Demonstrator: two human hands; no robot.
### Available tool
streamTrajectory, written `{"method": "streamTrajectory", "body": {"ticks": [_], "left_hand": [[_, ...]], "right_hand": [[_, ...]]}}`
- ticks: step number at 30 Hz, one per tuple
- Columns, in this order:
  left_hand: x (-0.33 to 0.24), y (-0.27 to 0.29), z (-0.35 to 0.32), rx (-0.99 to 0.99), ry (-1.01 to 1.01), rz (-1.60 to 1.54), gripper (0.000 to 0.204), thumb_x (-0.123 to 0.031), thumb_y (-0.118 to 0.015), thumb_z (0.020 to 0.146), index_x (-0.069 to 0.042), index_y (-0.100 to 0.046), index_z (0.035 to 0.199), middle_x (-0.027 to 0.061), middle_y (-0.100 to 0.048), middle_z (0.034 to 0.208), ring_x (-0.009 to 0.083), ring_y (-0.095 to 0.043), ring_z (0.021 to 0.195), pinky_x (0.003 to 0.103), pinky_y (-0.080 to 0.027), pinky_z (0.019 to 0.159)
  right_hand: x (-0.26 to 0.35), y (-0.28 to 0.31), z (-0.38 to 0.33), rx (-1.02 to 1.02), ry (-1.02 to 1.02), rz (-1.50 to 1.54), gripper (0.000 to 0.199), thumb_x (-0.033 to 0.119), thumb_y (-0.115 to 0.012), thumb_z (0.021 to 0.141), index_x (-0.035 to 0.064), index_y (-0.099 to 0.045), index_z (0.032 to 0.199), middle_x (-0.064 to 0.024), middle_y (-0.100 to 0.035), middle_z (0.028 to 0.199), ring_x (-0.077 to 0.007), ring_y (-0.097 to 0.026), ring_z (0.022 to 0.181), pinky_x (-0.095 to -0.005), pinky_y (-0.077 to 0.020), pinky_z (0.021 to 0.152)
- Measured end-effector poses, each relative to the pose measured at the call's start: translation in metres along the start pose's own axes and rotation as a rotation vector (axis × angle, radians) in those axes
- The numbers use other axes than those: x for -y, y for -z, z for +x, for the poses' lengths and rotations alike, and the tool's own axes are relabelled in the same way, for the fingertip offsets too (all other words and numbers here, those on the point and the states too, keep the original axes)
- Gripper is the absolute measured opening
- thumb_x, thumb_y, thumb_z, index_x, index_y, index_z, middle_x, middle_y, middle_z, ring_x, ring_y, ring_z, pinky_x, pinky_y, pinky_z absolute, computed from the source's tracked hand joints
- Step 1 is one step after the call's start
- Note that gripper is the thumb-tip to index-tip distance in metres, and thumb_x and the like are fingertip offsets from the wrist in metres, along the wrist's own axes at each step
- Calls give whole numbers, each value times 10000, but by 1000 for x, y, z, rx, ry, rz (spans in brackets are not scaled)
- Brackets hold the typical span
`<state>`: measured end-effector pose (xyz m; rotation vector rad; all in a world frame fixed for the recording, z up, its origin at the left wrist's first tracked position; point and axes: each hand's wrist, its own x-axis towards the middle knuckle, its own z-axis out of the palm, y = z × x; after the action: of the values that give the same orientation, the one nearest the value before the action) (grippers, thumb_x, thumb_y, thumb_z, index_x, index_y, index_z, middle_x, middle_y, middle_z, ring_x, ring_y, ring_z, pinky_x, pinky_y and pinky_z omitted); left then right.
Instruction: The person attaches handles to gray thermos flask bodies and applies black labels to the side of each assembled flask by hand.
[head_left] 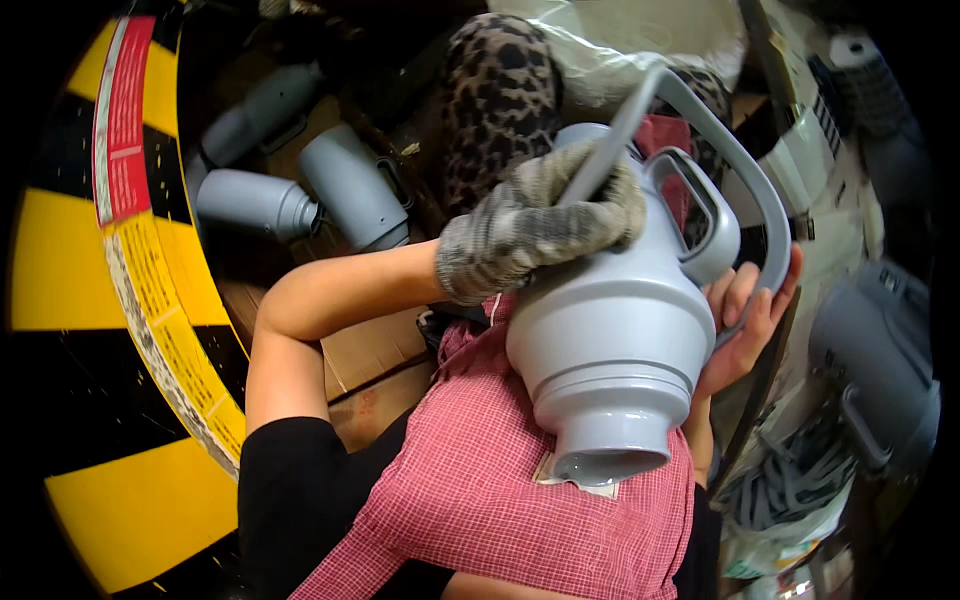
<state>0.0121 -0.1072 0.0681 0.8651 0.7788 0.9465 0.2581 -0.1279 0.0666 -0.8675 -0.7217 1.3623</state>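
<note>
A glossy grey plastic jug body [610, 325] lies against my lap, tilted, with its narrow open neck toward me. A fixed loop handle [722, 230] sticks out from its right side. Over it arches a long curved grey carrying handle [776, 232]. My left hand [545, 225], in a worn grey knit glove, is closed around the left arm of that carrying handle and rests on the body. Bare, my right hand [745, 335] has its fingers around the handle's right end, beside the jug; part of the palm is hidden behind the body.
Several grey jug bodies [350, 190] lie at the left on cardboard [375, 350]. Another grey jug [875, 350] is at the right, near a plastic bag of curved grey strips [790, 485]. A yellow-and-black striped edge [70, 260] curves along my left. Clear plastic sheeting [640, 40] lies ahead.
</note>
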Motion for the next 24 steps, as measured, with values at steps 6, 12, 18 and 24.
{"method": "streamTrajectory", "body": {"ticks": [6, 12, 18, 24], "left_hand": [[4, -3, -2, 10, -28, -60, 273, -321, -703, 962, -97, -630, 1099, -7, -634, 999, 109, -567, 943, 298, -465, 929], [9, -2, -11, -35, -76, -93, 227, -277, -670, 977, -92, -593, 1083, 27, -621, 1072, 138, -563, 1038, 324, -456, 987], [21, -6, -9, -146, -170, -115, 316, -307, -659, 969, -82, -534, 1154, 116, -606, 1187, 176, -554, 1095, 338, -439, 1015], [13, 16, 10, 259, -925, 312, 448, -459, -579, 979, -102, -554, 1249, 260, -581, 1366, 427, -523, 1319, 604, -305, 1156]], "right_hand": [[0, -1, 1, -13, -31, -78, 569, 205, -502, 1059, 132, -292, 1583, -13, -415, 713, -90, -365, 560, -252, -346, 565], [-1, -6, 5, 15, -73, -117, 567, 171, -511, 1041, 125, -304, 1567, -21, -419, 712, -85, -357, 558, -245, -337, 560], [-5, -11, 6, 84, 10, -145, 549, 150, -484, 1046, 140, -329, 1572, -25, -434, 717, -107, -388, 584, -277, -373, 593], [3, -18, -1, 269, 439, -322, 676, 448, -558, 1024, 139, -319, 1576, -42, -474, 848, -153, -470, 748, -315, -413, 680]]}}
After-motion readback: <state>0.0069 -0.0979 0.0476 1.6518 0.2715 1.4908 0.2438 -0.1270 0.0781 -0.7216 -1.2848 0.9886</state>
